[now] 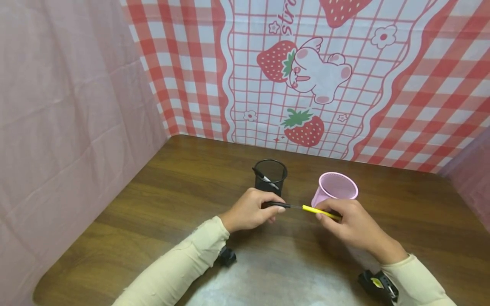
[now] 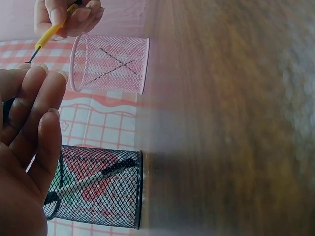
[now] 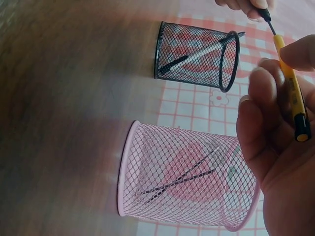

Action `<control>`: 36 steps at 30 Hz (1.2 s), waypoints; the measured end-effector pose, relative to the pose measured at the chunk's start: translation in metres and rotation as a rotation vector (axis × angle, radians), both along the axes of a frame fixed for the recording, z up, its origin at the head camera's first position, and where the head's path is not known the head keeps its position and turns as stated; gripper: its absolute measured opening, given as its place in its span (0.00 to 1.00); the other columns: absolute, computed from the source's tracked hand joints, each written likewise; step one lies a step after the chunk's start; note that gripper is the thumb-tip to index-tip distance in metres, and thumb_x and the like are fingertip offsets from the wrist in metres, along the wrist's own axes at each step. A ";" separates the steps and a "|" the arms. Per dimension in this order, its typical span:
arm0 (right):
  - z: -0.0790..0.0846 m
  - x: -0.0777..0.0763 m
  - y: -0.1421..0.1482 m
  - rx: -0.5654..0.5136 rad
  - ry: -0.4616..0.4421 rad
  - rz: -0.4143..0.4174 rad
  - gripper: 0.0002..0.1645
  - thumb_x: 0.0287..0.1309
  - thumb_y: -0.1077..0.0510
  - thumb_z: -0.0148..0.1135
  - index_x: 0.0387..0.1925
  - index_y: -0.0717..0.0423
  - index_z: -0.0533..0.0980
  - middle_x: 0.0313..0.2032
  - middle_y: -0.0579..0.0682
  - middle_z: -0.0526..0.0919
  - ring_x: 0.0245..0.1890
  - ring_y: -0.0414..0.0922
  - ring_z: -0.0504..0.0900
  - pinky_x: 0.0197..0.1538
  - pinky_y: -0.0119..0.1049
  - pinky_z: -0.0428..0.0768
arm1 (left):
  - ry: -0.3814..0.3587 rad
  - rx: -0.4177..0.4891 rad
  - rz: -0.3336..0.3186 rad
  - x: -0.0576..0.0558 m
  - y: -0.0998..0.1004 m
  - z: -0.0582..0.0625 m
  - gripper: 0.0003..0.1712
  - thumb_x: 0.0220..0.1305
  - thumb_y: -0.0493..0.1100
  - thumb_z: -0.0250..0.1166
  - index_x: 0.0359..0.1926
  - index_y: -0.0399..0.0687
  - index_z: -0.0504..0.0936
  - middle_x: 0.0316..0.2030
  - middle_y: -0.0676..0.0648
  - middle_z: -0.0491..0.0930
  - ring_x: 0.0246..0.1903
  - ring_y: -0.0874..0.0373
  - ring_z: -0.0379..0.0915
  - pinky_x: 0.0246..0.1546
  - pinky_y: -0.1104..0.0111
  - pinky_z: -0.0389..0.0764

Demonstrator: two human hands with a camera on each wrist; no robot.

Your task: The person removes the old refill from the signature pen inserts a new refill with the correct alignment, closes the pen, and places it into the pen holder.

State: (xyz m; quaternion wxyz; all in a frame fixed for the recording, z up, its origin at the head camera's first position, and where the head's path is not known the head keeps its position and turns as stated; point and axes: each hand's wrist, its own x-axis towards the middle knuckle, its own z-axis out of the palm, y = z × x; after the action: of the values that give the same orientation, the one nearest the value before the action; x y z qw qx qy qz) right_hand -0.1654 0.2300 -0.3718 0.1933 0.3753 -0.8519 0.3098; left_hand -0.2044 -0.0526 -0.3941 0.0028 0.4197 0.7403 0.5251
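In the head view my left hand (image 1: pixel 250 210) pinches a slim black piece (image 1: pixel 282 205) between thumb and fingers. My right hand (image 1: pixel 352 223) grips a slim yellow pen-shaped tool (image 3: pixel 289 78) with a black end. A thin metal shaft (image 1: pixel 296 207) spans the gap between the yellow tool and the black piece, which lie nearly in line. Just behind the left hand is a black mesh cup (image 1: pixel 262 185) with a black-and-white marker (image 1: pixel 265 177) leaning inside. A pink mesh cup (image 1: pixel 317 196) stands behind the right hand, partly covered by it in the head view.
Two thin dark sticks (image 3: pixel 183 181) cross inside the pink cup in the right wrist view. Both cups stand upright on the brown wooden table (image 1: pixel 160 204). A red-and-white strawberry-patterned cloth (image 1: pixel 249 85) hangs behind the table, and a pink curtain (image 1: pixel 76 127) at the left.
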 end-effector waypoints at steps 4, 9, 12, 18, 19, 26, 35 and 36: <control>0.000 0.000 0.001 -0.013 -0.010 0.000 0.20 0.47 0.70 0.72 0.34 0.40 0.82 0.29 0.32 0.81 0.29 0.33 0.76 0.34 0.24 0.73 | 0.000 0.003 0.009 0.000 0.000 -0.001 0.09 0.66 0.34 0.68 0.44 0.32 0.85 0.24 0.39 0.84 0.20 0.68 0.80 0.23 0.69 0.85; -0.001 -0.001 0.004 -0.035 -0.023 -0.004 0.23 0.46 0.71 0.73 0.34 0.38 0.82 0.29 0.30 0.81 0.29 0.33 0.76 0.35 0.25 0.73 | 0.000 0.008 0.017 0.001 0.000 -0.001 0.07 0.66 0.33 0.68 0.43 0.35 0.85 0.24 0.39 0.84 0.20 0.68 0.80 0.23 0.69 0.84; -0.001 0.000 0.005 -0.068 -0.057 -0.001 0.23 0.47 0.72 0.73 0.34 0.37 0.82 0.28 0.33 0.82 0.29 0.33 0.76 0.34 0.25 0.74 | 0.004 0.008 0.015 0.001 0.000 0.000 0.07 0.66 0.34 0.68 0.43 0.36 0.85 0.25 0.39 0.84 0.20 0.68 0.80 0.23 0.69 0.84; -0.001 0.002 0.006 -0.108 -0.105 0.001 0.23 0.48 0.72 0.73 0.34 0.39 0.83 0.28 0.38 0.84 0.29 0.34 0.77 0.34 0.25 0.74 | 0.017 0.012 0.002 0.001 0.000 0.001 0.09 0.67 0.37 0.67 0.44 0.35 0.85 0.25 0.39 0.84 0.20 0.68 0.80 0.23 0.70 0.84; 0.000 0.002 0.006 -0.111 -0.109 0.002 0.22 0.48 0.72 0.73 0.34 0.39 0.83 0.28 0.39 0.84 0.29 0.34 0.77 0.33 0.25 0.74 | 0.019 0.013 0.001 0.001 0.000 0.001 0.09 0.68 0.37 0.67 0.44 0.34 0.85 0.25 0.39 0.84 0.20 0.68 0.80 0.23 0.70 0.84; 0.000 0.001 0.008 -0.122 -0.135 0.000 0.20 0.48 0.72 0.74 0.33 0.42 0.83 0.27 0.39 0.83 0.29 0.35 0.77 0.32 0.25 0.74 | 0.015 0.028 -0.006 0.000 -0.001 -0.001 0.10 0.67 0.37 0.68 0.44 0.32 0.85 0.25 0.39 0.84 0.20 0.68 0.80 0.23 0.69 0.85; 0.001 -0.001 0.011 -0.105 -0.137 0.017 0.21 0.48 0.72 0.73 0.33 0.41 0.83 0.27 0.38 0.83 0.30 0.35 0.76 0.34 0.25 0.73 | 0.028 0.027 -0.006 0.000 -0.001 -0.001 0.10 0.67 0.37 0.68 0.43 0.31 0.85 0.24 0.39 0.84 0.20 0.68 0.80 0.23 0.70 0.84; 0.001 -0.001 0.011 -0.106 -0.137 0.021 0.21 0.48 0.72 0.72 0.33 0.41 0.83 0.27 0.38 0.83 0.30 0.35 0.76 0.34 0.25 0.73 | 0.028 0.027 -0.008 0.000 -0.001 0.000 0.10 0.67 0.37 0.68 0.43 0.31 0.85 0.24 0.39 0.84 0.20 0.67 0.80 0.23 0.70 0.84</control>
State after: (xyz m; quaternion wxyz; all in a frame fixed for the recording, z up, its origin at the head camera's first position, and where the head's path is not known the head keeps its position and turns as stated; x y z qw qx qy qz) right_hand -0.1662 0.2409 -0.3704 0.1508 0.3513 -0.8416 0.3815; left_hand -0.2044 -0.0532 -0.3944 -0.0113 0.4300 0.7315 0.5291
